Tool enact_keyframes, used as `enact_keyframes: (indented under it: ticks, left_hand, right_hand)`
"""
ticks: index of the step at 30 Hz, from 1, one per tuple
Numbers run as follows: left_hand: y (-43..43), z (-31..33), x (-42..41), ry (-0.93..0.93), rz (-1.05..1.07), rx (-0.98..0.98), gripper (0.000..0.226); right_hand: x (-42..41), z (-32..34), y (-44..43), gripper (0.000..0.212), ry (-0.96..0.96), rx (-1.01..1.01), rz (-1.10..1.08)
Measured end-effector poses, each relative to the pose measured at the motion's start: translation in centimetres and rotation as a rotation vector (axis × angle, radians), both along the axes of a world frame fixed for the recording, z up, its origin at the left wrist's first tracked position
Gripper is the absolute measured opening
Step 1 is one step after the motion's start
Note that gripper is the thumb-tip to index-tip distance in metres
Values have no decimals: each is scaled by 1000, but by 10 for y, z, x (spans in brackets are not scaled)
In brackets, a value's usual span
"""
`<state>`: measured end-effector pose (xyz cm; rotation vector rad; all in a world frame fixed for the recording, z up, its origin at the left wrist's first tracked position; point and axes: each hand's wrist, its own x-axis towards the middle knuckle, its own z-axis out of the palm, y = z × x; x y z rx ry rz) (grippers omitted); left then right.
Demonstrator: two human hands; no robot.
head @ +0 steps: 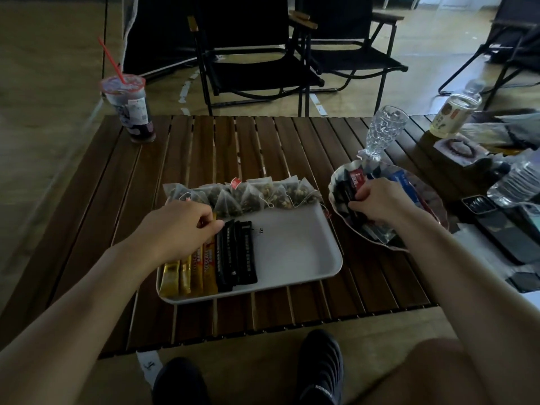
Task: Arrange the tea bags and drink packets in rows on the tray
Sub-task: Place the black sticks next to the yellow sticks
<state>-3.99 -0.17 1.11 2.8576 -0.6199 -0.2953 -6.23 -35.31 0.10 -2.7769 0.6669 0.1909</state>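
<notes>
Translucent pyramid tea bags [248, 194] line the far edge of the white plastic tray [292, 247], gold and black stick packets [210, 258] nearer; my left hand [181, 226] pinches the black tops, likely squaring them, my right hand [377, 200] grips dark packets [354, 213] in the scalloped glass dish [333, 182].

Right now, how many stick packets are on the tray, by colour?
Gold packets: 4
Black packets: 3 (they overlap, so one more may be hidden)
Total: 7
</notes>
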Motion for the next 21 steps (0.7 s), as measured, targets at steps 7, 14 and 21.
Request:
enact_keyframes:
  ticks: [7, 14, 21]
  left_hand:
    - [0, -5, 2, 18, -8, 9, 30]
    - [4, -5, 4, 48, -24, 1, 26]
    - [11, -7, 4, 56, -16, -12, 27]
  right_hand:
    - [12, -13, -3, 59, 23, -94, -70]
    - [16, -14, -3, 49, 107, -69, -101]
    - [11, -7, -4, 44, 191, 117, -154]
